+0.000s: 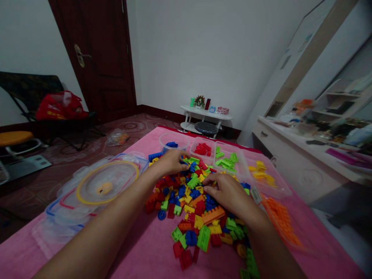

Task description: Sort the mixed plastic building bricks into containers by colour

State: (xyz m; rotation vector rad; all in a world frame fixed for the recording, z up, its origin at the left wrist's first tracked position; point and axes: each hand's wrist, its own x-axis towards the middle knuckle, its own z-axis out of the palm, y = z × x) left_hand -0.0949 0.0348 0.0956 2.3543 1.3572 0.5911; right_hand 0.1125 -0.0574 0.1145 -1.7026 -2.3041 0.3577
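A mixed pile of plastic building bricks (pixel 188 197) in red, yellow, green, blue and orange spreads over a pink cloth. At the pile's far left edge is my left hand (pixel 172 161), its fingers curled around a blue brick (pixel 184 162), partly hidden by them. My right hand (pixel 222 188) rests on the pile's right side with bent fingers touching bricks. Its thumb and forefinger stand slightly apart, and I see no brick between them. Behind the hands is a round clear tub (pixel 162 138) with blue bricks inside.
Clear boxes hold red bricks (pixel 202 149), green bricks (pixel 228 162), yellow bricks (pixel 263 174) and orange bricks (pixel 280 219) along the back and right. Stacked clear lids (pixel 107 182) lie at left on the pink-covered table (pixel 139 248). A white dresser (pixel 296 155) stands to the right.
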